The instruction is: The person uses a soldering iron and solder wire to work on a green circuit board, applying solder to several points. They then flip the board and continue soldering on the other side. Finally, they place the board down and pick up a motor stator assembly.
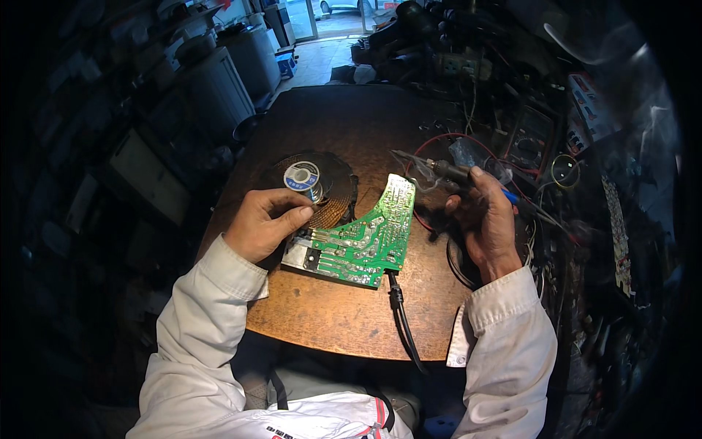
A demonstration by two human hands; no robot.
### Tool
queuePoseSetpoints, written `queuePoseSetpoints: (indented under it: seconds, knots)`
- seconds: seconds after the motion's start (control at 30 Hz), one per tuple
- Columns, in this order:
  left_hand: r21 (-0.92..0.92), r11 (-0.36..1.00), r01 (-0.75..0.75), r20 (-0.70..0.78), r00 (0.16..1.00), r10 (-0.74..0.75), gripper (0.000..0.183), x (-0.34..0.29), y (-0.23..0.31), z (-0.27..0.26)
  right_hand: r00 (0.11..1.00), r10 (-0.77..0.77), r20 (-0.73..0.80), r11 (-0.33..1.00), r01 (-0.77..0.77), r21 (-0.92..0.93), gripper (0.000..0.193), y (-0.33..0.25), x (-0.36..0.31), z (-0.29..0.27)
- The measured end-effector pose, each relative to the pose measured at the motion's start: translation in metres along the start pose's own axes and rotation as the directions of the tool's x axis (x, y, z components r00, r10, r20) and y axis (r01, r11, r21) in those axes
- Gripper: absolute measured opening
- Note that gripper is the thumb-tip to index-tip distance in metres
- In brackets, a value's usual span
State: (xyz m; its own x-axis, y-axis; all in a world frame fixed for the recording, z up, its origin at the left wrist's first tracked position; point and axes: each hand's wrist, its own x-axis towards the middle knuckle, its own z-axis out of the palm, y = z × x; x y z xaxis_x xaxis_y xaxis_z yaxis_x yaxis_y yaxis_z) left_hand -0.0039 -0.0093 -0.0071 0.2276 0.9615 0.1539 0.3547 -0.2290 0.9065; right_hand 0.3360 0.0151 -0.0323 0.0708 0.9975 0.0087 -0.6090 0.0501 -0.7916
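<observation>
A green circuit board point(365, 245), solder side up, lies on the wooden table with a black cable point(398, 311) leaving its near edge. My left hand point(267, 219) is over the board's left part, thumb and forefinger pinched together; anything between them is too small to make out. Right beside those fingertips is a spool of solder wire point(301, 175) with a blue and white label, resting on a round dark mesh piece point(340, 201). To the right of the board, my right hand point(486, 219) grips a soldering iron point(452, 173), its tip raised and pointing up-left, apart from the board.
On the right are a multimeter point(530, 135), a red lead point(461, 134), a clear plastic bag point(468, 152) and tangled wires. Smoke drifts at the upper right. Cabinets point(219, 88) stand at the far left, and a glass doorway point(336, 18) is at the back.
</observation>
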Motion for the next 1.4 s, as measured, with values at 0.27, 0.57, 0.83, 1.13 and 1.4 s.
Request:
queuePoseSetpoints:
  seconds: [0.27, 0.57, 0.83, 1.13, 1.4]
  knots:
    - [0.099, 0.991, -0.086, -0.035, 0.995, 0.09, 0.029, -0.002, -0.001, 0.002, 1.0, 0.016, -0.006, 1.0, -0.016, 0.0, 0.026, 0.001, 0.002, -0.005]
    - [0.06, 0.997, -0.057, -0.018, 0.998, 0.058, 0.023, -0.003, 0.002, 0.005, 0.999, 0.002, -0.038, 1.0, -0.001, 0.029, 0.022, 0.0, 0.003, -0.007]
    - [0.04, 0.999, -0.023, -0.01, 1.0, 0.024, 0.024, -0.006, 0.005, 0.007, 0.999, 0.0, -0.051, 1.0, 0.0, -0.005, 0.025, 0.0, 0.003, -0.007]
    - [-0.048, 0.997, -0.068, 0.084, 0.994, 0.072, 0.025, -0.01, 0.008, 0.006, 0.999, 0.001, -0.053, 1.0, 0.0, 0.018, 0.021, -0.003, 0.001, -0.002]
    - [-0.02, 0.952, -0.306, 0.121, 0.944, 0.306, 0.038, -0.008, 0.0, 0.007, 0.999, 0.008, -0.048, 0.999, -0.006, 0.038, 0.021, -0.003, 0.001, -0.004]
